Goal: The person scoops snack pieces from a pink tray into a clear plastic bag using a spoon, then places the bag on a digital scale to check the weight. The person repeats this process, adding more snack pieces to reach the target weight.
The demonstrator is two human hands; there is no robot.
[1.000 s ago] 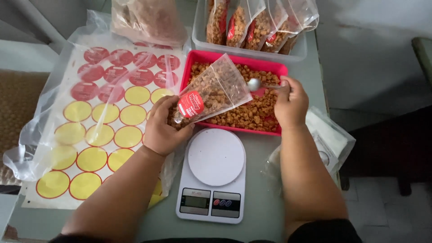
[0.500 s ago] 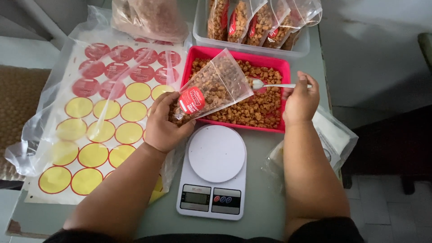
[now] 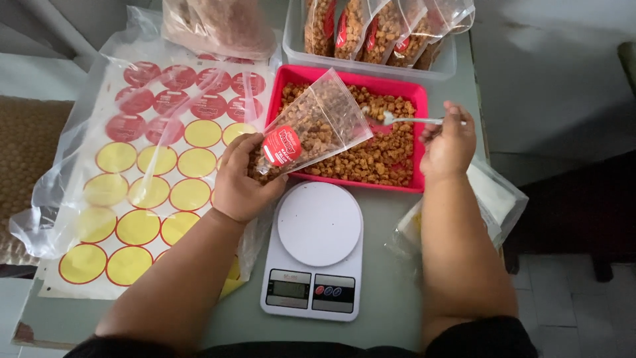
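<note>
The left hand point(image 3: 238, 179) grips a clear bag point(image 3: 311, 126) by its lower end, fingers wrapped round it near a round red label; the bag is part filled with brown crunchy snack and tilts up and to the right, its open mouth over the pink tray point(image 3: 417, 99). The right hand point(image 3: 449, 142) is closed on the handle of a spoon point(image 3: 405, 120), whose bowl points left and sits just at the bag's mouth, above the snack heaped in the tray. The tray lies on the desk point(image 3: 391, 292) at the far middle. Just near of it, between the two forearms, stands a white scale point(image 3: 318, 248) with a round bare plate and a small display on its near edge. To the left lies a sticker sheet point(image 3: 142, 192) in a loose plastic sleeve, with red rounds in the far rows and yellow rounds nearer. At the far edge a clear tub point(image 3: 371, 63) holds several filled bags standing upright, and a large bag of snack point(image 3: 215, 23) lies to its left. At the right, beside the right forearm, lies a pack of plastic bags point(image 3: 500, 199).
</note>
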